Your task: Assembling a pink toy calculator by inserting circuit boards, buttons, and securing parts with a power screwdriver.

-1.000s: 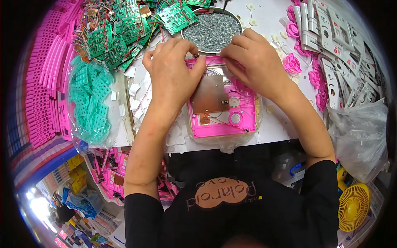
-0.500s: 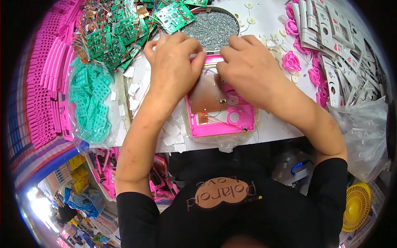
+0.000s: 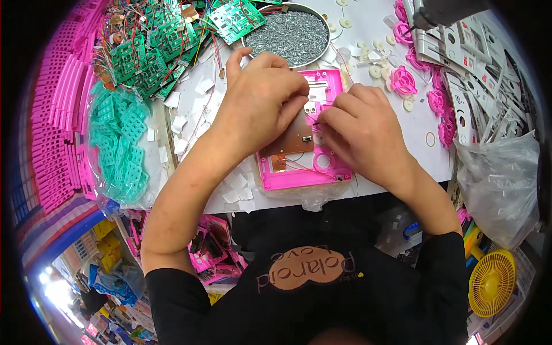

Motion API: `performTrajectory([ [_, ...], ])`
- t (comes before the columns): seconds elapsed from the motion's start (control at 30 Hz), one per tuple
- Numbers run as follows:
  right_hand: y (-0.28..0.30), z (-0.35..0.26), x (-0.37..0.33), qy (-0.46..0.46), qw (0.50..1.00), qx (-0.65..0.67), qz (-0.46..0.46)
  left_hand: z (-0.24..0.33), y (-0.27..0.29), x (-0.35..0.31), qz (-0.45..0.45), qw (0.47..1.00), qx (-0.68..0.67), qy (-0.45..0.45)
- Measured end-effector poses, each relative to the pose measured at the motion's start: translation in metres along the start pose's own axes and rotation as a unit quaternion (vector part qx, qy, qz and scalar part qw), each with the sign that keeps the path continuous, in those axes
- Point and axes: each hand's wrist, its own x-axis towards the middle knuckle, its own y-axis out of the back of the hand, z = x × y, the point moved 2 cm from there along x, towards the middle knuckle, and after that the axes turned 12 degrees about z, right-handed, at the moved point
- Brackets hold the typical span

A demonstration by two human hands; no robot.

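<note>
A pink plastic casing (image 3: 299, 181) lies on the table in front of me, with a brown circuit board (image 3: 290, 142) in its left part. The board carries a small switch, and thin wires run below it. My left hand (image 3: 261, 100) is over the board's upper part, thumb and fingers curled together; whatever they pinch is hidden. At the casing's right side, my right hand (image 3: 368, 129) has its fingertips pinched near a small dark piece by the board's edge, too small to name. A pink ring (image 3: 324, 162) sits inside the casing near its lower right.
Behind the casing stands a round tray of screws (image 3: 287, 37). Green circuit boards (image 3: 178, 37) with wires pile up at far left, above a bag of teal keypads (image 3: 121, 144). Pink ring parts (image 3: 403, 81) and white panels (image 3: 460, 109) lie right. A dark tool (image 3: 448, 12) hangs at upper right.
Both hands have moved right and nearer to me, the right hand uncovering the casing's far end. The dark tool has come into view at the upper right.
</note>
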Motion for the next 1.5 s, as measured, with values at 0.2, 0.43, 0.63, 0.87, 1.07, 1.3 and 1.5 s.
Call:
performTrajectory([
  [0.2, -0.011, 0.002, -0.008, 0.036, 0.997, 0.032, 0.056, 0.004, -0.003, 0.009, -0.058, 0.991, 0.07, -0.103],
  [0.43, -0.004, -0.005, 0.0, -0.015, 0.999, 0.032, 0.032, 0.023, -0.018, 0.03, -0.181, 0.947, 0.167, -0.204],
  [0.63, -0.002, -0.005, -0.004, -0.048, 0.996, -0.048, -0.054, 0.021, -0.019, 0.034, -0.212, 0.959, 0.128, -0.139],
  [0.87, -0.011, 0.002, 0.013, -0.016, 0.99, -0.068, -0.121, 0.024, -0.006, 0.05, -0.312, 0.944, 0.101, -0.035],
  [1.07, -0.003, -0.004, 0.019, -0.002, 0.99, -0.071, -0.12, 0.018, -0.008, 0.047, -0.223, 0.971, 0.084, -0.033],
  [1.3, 0.001, -0.002, 0.026, 0.022, 0.996, 0.001, -0.082, -0.007, -0.013, 0.038, -0.224, 0.968, 0.052, -0.095],
  [1.5, -0.023, 0.015, 0.013, -0.014, 0.996, 0.081, -0.043, -0.018, -0.015, 0.029, -0.195, 0.976, 0.021, -0.094],
])
